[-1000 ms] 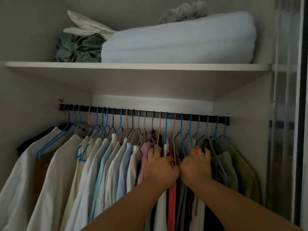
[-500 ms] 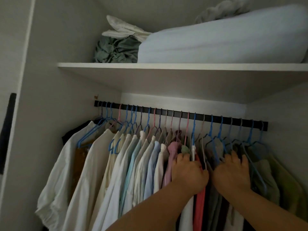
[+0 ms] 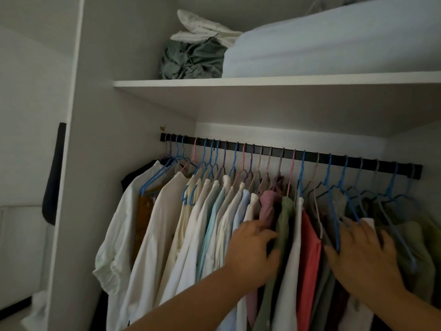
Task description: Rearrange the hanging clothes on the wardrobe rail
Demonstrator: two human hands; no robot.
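Hanging clothes (image 3: pixel 214 211) crowd a dark wardrobe rail (image 3: pixel 310 155) under a white shelf (image 3: pixel 262 81), pale shirts to the left, a pink garment (image 3: pixel 268 206), an olive garment (image 3: pixel 285 223) and a coral-red garment (image 3: pixel 309 247) near the middle, darker and green pieces to the right, each on a thin blue, pink or grey hanger. The left hand (image 3: pixel 253 254) presses, fingers spread, against the pink and olive garments, gripping nothing that can be seen; the right hand (image 3: pixel 365 254) lies flat and open on the darker clothes beside a blue hanger (image 3: pixel 334 211), likewise unclosed. The step in hand appears to be parting the row around the white and red pieces between the two hands. The next move probably calls for pushing the two groups apart, or lifting one hanger hook clear of the rail without snagging its close neighbours. Folded bedding (image 3: pixel 334 44) and crumpled green cloth (image 3: pixel 191 60) rest on the shelf above
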